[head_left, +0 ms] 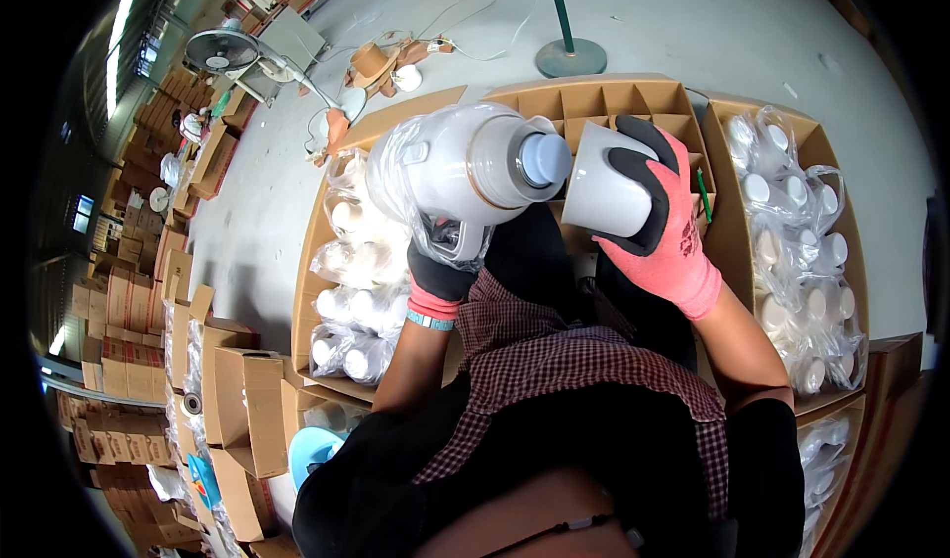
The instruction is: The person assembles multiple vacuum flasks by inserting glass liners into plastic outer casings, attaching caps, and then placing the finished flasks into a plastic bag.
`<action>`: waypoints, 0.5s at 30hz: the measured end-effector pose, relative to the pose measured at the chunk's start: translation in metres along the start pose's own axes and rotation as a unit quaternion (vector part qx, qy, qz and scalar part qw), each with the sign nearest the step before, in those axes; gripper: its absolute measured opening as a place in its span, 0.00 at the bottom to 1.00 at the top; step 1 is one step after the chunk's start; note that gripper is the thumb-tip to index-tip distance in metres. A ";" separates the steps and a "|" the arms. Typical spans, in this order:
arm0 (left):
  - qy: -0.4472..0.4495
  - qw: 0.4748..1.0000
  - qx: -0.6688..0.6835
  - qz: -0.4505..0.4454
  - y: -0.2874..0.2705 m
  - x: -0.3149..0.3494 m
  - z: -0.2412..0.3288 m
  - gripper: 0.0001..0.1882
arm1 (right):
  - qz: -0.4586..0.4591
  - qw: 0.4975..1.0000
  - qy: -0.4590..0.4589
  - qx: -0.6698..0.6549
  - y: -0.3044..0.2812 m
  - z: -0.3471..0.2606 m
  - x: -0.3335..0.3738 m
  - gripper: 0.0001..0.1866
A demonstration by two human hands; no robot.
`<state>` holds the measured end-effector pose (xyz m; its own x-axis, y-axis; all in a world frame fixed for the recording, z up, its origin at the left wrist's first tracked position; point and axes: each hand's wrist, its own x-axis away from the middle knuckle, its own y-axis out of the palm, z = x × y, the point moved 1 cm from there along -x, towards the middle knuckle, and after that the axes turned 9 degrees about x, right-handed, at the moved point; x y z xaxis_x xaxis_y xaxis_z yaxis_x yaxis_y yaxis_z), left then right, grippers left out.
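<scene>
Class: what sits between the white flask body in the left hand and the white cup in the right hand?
The flask's pale blue stopper, pointing at the cup; the head view shows it.

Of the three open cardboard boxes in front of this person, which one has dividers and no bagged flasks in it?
The middle box, just beyond the white cup in the right hand. Cardboard dividers split it into cells, while the left box and right box are packed with bagged white flasks.

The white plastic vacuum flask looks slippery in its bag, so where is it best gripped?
Probably by the moulded handle on the underside of the white plastic vacuum flask, coming from below as the gloved left hand does: the body is round and film-covered.
</scene>
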<state>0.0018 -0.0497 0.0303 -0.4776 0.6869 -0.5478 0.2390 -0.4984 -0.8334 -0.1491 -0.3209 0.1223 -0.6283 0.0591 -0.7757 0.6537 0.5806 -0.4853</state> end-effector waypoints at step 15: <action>0.046 0.998 -0.008 0.037 0.002 -0.031 0.018 0.33 | 0.059 0.998 -0.020 0.022 -0.009 -0.014 0.013 0.35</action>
<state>0.0018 -0.0817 0.0475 -0.3779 0.6948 -0.6119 0.2854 -0.5413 -0.7909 -0.1688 -0.3141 0.1221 -0.5292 0.0928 -0.8434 0.7406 0.5355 -0.4058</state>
